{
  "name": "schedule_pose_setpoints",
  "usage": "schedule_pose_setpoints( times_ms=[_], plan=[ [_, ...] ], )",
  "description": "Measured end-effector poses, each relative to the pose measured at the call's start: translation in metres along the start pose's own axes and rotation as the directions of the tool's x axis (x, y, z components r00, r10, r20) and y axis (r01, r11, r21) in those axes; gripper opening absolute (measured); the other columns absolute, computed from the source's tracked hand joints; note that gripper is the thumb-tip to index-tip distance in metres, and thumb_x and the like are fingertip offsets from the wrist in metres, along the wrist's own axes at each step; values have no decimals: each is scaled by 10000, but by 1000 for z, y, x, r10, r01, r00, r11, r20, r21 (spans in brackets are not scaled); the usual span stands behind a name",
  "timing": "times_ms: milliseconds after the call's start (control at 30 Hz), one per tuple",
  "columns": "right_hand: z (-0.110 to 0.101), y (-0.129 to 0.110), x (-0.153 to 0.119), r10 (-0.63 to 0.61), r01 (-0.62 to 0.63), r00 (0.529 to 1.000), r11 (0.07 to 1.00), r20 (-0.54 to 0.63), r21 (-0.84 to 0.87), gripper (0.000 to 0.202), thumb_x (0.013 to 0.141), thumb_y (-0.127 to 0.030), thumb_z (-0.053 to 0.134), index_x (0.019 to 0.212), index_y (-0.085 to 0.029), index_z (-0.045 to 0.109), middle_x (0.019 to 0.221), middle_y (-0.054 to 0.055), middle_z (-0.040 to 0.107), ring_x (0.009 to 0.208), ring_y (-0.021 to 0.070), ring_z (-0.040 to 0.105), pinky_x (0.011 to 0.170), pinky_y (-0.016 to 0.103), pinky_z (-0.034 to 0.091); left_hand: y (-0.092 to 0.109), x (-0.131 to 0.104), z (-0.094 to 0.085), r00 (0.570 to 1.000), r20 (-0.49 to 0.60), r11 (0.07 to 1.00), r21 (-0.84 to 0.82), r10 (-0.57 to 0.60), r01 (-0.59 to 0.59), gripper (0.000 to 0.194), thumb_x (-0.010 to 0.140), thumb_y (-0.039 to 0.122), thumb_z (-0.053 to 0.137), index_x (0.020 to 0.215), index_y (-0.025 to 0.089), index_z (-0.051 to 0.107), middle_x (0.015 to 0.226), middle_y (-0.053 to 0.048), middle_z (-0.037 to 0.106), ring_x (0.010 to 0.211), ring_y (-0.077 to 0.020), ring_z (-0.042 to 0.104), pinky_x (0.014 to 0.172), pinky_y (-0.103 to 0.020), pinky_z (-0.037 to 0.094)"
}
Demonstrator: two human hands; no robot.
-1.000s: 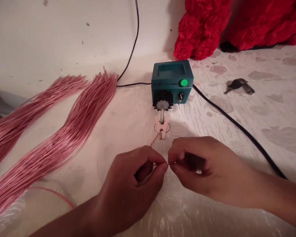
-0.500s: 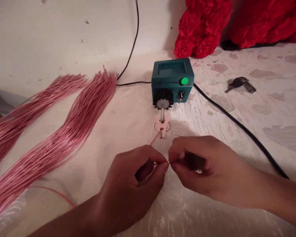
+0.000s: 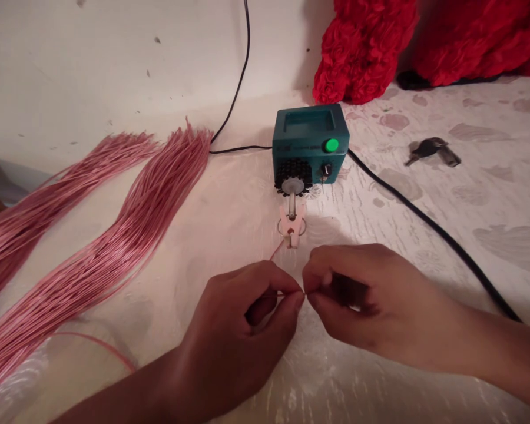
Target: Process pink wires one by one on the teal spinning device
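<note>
A thin pink cord [image 3: 277, 249] runs from the jaws of a pale pink clothespin [image 3: 292, 227] down behind my left hand [image 3: 242, 335]. My left thumb and forefinger pinch the cord, and a short stretch of it crosses the gap inside that grip. Fingertip to fingertip with it, my right hand [image 3: 380, 300] pinches the cord's end; the bit between the fingertips is tiny. The clothespin sits on the shaft of a small teal motor box [image 3: 310, 138] with a green button, a knob and a black toothed wheel [image 3: 292, 179].
Two long bundles of pink cord [image 3: 128, 218] lie on the left. A black cable [image 3: 433, 221] runs from the box to the right, past my right wrist. Keys [image 3: 431, 151] lie at right. Red rose-covered shapes [image 3: 366, 53] stand against the wall.
Both hands keep their pinch almost unmoved. The whole view has shifted very slightly.
</note>
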State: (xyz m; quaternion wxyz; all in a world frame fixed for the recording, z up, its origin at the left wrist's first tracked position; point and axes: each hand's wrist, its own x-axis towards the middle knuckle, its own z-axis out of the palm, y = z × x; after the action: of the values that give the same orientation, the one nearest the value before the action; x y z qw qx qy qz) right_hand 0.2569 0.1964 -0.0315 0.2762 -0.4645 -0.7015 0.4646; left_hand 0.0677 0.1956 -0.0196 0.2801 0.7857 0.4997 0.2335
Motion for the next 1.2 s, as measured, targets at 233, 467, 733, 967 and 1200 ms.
schedule_pose_setpoints(
  times_ms=[233, 467, 733, 967, 1200],
  plan=[
    [0, 1, -3, -27, 27, 999, 1000, 24, -3, 181, 705, -28, 540, 705, -209, 526, 585, -91, 471, 502, 58, 413, 432, 158, 315, 0, -1, 1, 1000, 11, 1000, 11, 20, -20, 146, 809, 116, 589, 721, 212, 656, 500, 82, 494, 418, -63, 405, 412, -168, 324],
    [3, 2, 0, -26, 24, 999, 998, -20, -62, 177, 685, -37, 553, 697, -208, 508, 570, -84, 472, 493, 67, 402, 430, 170, 309, 1, -4, 2, 995, -23, 995, 48, 94, -93, 147, 810, 117, 591, 702, 209, 629, 497, 87, 452, 418, -60, 393, 421, -178, 323],
    [2, 0, 0, 12, -14, 999, 1000, -52, -27, 140, 757, -89, 545, 706, -214, 509, 550, -79, 462, 468, 75, 412, 408, 186, 292, 2, -2, 2, 994, -74, 996, 49, 81, -78, 151, 781, 91, 590, 701, 215, 624, 479, 99, 412, 393, -56, 368, 385, -170, 290],
    [1, -1, 0, -2, 2, 999, 1000, -38, 3, 136, 766, -85, 565, 734, -217, 556, 554, -83, 477, 469, 71, 419, 412, 185, 306, 0, -3, 0, 996, -76, 999, 24, 42, -40, 150, 774, 95, 601, 694, 217, 635, 474, 100, 425, 394, -58, 375, 389, -160, 305],
    [0, 1, -1, -32, 32, 999, 999, -31, 12, 106, 816, -125, 600, 774, -221, 585, 570, -87, 483, 496, 67, 429, 432, 180, 323, -1, 1, 0, 999, -46, 1000, 1, 16, -16, 137, 818, 122, 603, 732, 213, 659, 506, 86, 505, 431, -63, 420, 423, -166, 326]
  ],
)
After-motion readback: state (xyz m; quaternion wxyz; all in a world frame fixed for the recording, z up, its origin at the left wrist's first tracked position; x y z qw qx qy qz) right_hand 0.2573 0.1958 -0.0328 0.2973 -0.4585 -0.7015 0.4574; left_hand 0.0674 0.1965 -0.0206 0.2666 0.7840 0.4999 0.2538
